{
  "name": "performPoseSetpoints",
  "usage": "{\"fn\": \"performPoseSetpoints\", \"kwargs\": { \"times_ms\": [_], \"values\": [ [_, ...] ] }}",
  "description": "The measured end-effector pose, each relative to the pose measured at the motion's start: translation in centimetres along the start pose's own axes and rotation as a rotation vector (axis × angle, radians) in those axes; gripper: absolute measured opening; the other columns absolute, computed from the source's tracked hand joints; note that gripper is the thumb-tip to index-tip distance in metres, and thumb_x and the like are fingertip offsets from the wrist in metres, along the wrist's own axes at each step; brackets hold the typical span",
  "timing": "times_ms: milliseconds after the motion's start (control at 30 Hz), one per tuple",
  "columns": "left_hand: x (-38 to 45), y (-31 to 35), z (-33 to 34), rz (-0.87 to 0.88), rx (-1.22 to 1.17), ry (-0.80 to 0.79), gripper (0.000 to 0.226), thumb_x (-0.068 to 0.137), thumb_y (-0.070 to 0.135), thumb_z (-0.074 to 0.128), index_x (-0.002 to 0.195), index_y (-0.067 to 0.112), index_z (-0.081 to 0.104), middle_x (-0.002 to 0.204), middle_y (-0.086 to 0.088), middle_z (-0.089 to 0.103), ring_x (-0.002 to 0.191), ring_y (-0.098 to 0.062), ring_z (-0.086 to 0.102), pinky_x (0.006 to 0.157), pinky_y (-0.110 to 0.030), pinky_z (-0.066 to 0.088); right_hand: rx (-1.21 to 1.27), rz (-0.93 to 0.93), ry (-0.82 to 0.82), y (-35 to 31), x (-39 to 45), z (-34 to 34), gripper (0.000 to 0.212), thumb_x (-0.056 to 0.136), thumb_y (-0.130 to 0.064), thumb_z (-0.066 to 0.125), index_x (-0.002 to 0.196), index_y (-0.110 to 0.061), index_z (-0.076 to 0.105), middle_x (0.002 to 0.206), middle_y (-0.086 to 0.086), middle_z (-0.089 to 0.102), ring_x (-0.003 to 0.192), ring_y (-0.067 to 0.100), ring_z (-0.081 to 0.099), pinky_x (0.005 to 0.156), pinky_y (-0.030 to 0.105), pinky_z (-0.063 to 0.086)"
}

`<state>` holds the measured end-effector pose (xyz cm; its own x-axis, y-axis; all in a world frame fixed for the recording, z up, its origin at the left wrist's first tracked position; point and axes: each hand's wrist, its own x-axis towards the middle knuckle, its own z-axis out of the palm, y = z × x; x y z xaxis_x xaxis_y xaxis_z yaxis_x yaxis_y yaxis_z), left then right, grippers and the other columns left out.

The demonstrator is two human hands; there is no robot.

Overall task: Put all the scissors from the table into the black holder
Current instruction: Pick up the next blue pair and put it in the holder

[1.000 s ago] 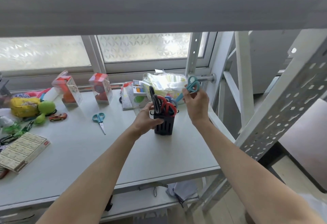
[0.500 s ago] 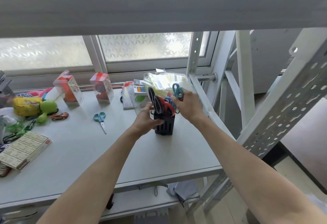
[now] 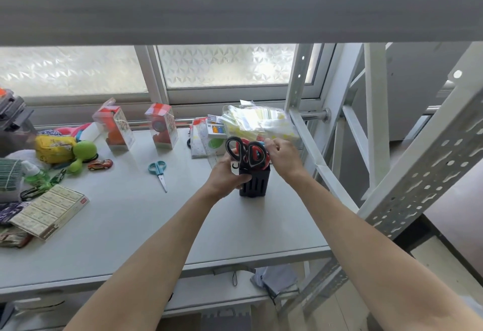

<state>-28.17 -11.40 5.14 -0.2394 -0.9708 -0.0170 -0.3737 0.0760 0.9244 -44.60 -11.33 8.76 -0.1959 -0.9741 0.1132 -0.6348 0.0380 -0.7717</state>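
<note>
The black holder (image 3: pixel 254 184) stands on the grey table (image 3: pixel 130 226), right of centre. Several scissors with black and red handles (image 3: pixel 248 153) stick up out of it. My left hand (image 3: pixel 228 176) grips the holder's left side. My right hand (image 3: pixel 283 157) sits at the holder's top right, fingers closed on the teal-handled scissors, which are pushed down into it and almost hidden by the fingers. Another pair of teal scissors (image 3: pixel 159 172) lies flat on the table to the left, blades pointing toward me.
Two clear toy boxes (image 3: pixel 162 127) and a plastic bag (image 3: pixel 258 121) stand along the window sill. A green plush (image 3: pixel 81 154), a toy car (image 3: pixel 100 165) and a flat carton (image 3: pixel 51 210) crowd the left. White metal rack beams (image 3: pixel 418 174) rise at the right.
My right hand came down from above the holder, lowering the teal scissors into it. My left hand stayed on the holder.
</note>
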Motion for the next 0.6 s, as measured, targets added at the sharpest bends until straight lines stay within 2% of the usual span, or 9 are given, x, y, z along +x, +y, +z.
{"fn": "performPoseSetpoints", "kwargs": {
  "times_ms": [67,133,233,300,400,467,533,600],
  "values": [
    [-0.1,-0.2,-0.2,0.0,-0.002,-0.019,0.058,0.078,0.006,0.073,0.131,0.014,0.05,0.129,-0.004,0.054,0.091,-0.025,0.063,0.054,-0.016,0.054,0.027,0.006,0.079,-0.2,-0.3,-0.2,0.038,0.101,-0.034,0.041,0.088,-0.007,0.063,0.081,0.008,0.063,0.069,0.017,0.055,0.064,0.031,0.041],
    [-0.3,-0.5,-0.6,0.007,0.006,-0.028,0.064,0.079,0.008,0.073,0.136,0.016,0.046,0.134,-0.002,0.05,0.089,-0.024,0.063,0.057,-0.018,0.055,0.061,-0.017,0.225,-1.0,-0.9,-0.5,0.035,0.101,-0.031,0.043,0.091,-0.005,0.064,0.082,0.006,0.062,0.067,0.012,0.053,0.062,0.027,0.039],
    [-0.7,-1.4,-1.6,0.011,0.033,-0.023,0.071,0.081,0.012,0.073,0.143,0.019,0.04,0.135,0.001,0.048,0.086,-0.025,0.064,0.06,-0.02,0.057,0.109,-0.161,0.455,-3.4,-2.2,-0.7,0.033,0.1,-0.031,0.042,0.096,-0.008,0.066,0.09,0.005,0.066,0.077,0.016,0.059,0.071,0.033,0.049],
    [-1.1,-2.4,-2.8,0.01,0.052,0.024,0.066,0.083,0.012,0.071,0.143,0.015,0.042,0.129,0.0,0.052,0.077,-0.022,0.065,0.06,-0.023,0.058,0.147,-0.303,0.506,-5.6,-3.7,-0.3,0.028,0.1,-0.026,0.044,0.092,-0.01,0.065,0.087,0.002,0.065,0.073,0.017,0.058,0.068,0.035,0.05],
    [-1.9,-4.5,-5.4,-0.033,0.077,0.203,0.037,0.088,0.01,0.063,0.124,0.008,0.057,0.115,-0.011,0.064,0.068,-0.021,0.064,0.059,-0.027,0.057,0.178,-0.484,0.415,-8.7,-6.4,1.9,0.021,0.098,-0.016,0.047,0.085,-0.01,0.061,0.082,0.0,0.062,0.07,0.018,0.056,0.062,0.03,0.044],
    [-2.4,-6.2,-7.4,-0.102,0.095,0.35,0.025,0.089,0.007,0.056,0.114,0.007,0.062,0.107,-0.013,0.066,0.07,-0.022,0.063,0.062,-0.031,0.057,0.148,-0.557,0.301,-9.8,-7.4,4.9,0.02,0.098,-0.017,0.048,0.084,-0.01,0.06,0.081,-0.003,0.061,0.069,0.015,0.054,0.062,0.027,0.041],
    [-2.7,-8.2,-9.4,-0.194,0.107,0.476,0.024,0.089,0.006,0.052,0.111,0.009,0.063,0.106,-0.013,0.067,0.083,-0.027,0.065,0.076,-0.039,0.058,0.105,-0.523,0.143,-10.0,-7.3,8.5,0.022,0.098,-0.021,0.047,0.089,-0.01,0.063,0.086,-0.002,0.064,0.072,0.016,0.056,0.065,0.029,0.045],
    [-3.0,-10.1,-11.5,-0.279,0.096,0.555,0.029,0.088,0.003,0.05,0.114,0.009,0.062,0.111,-0.013,0.067,0.097,-0.031,0.064,0.088,-0.045,0.055,0.063,-0.397,-0.029,-9.6,-6.2,12.1,0.024,0.098,-0.021,0.046,0.098,-0.01,0.067,0.097,0.004,0.067,0.081,0.02,0.059,0.074,0.035,0.049]
  ]
}}
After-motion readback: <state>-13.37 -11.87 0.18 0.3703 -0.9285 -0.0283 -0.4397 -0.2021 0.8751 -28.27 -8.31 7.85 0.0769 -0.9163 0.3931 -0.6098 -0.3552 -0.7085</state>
